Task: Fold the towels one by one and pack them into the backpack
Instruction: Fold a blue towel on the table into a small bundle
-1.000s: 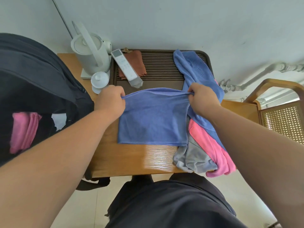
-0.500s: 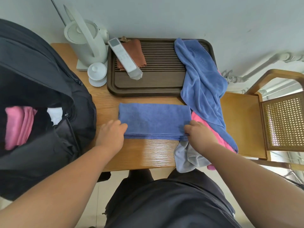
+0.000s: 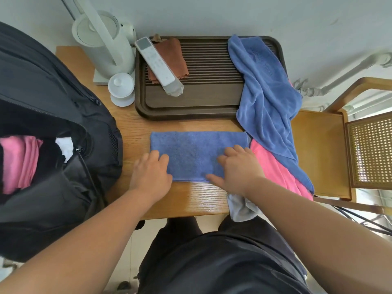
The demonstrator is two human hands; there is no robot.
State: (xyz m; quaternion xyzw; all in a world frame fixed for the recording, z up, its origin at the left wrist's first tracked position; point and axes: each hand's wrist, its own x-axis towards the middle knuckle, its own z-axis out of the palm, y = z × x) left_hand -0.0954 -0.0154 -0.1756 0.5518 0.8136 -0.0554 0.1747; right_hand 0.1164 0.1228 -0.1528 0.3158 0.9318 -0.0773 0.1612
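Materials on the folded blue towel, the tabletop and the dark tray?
Folded blue towel: soft matte fabric with a short fuzzy nap, likely microfibre or terry.
Tabletop: light wood or wood veneer, with clear grain lines and a semi-gloss sheen near the front edge.
Dark tray: dark brown and matte, with a slatted top and rounded rim. It looks like wood or bamboo, but could be moulded plastic.
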